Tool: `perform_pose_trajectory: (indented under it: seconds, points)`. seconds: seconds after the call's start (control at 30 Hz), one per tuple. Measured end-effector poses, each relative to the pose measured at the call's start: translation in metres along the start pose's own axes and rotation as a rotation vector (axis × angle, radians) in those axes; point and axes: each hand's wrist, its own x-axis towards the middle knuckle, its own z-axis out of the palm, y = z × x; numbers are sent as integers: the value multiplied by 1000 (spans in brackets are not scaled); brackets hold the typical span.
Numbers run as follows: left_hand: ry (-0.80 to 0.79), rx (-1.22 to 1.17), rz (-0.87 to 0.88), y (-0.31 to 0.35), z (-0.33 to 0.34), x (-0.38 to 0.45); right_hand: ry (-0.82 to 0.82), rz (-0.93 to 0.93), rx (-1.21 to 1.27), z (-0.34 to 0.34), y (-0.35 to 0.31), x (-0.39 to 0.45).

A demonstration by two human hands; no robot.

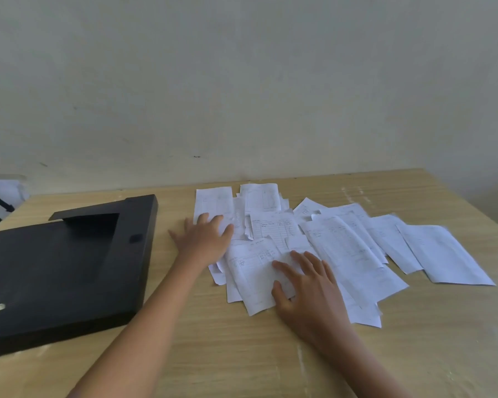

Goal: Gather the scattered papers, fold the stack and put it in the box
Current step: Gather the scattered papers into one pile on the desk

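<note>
On the wooden table (270, 354), the left hand (206, 239) and right hand (308, 285) are pressing flat, fingers spread, gripping nothing, on scattered papers (342, 242); a black box (55, 268) is lying left of them.

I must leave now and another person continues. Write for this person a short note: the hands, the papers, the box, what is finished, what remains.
Left hand: open, flat on the left edge of the papers.
Right hand: open, flat on the near sheets.
Papers: loose and overlapping, spread on the table, right of the box.
Box: black, at the left, no paper visible in it.
Done: nothing yet visibly finished.
Left: gather all sheets into one stack, fold it, put it in the box.
</note>
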Motion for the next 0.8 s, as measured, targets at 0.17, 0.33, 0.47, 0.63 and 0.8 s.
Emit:
perform_pose_trajectory:
  seconds: [0.17, 0.33, 0.47, 0.63, 0.8]
  points:
    - [67, 19, 109, 11, 11, -49, -16, -11, 81, -2, -1, -3]
    - [144, -45, 123, 26, 25, -78, 165, 35, 515, -23, -1, -7]
    - [129, -107, 76, 29, 33, -88, 242, 68, 294, -37, 32, -10]
    - [59, 7, 77, 26, 35, -79, -78, 142, -103, -43, 79, -14]
    - [54, 2, 169, 37, 37, -85, -101, 148, -74, -37, 68, -8]
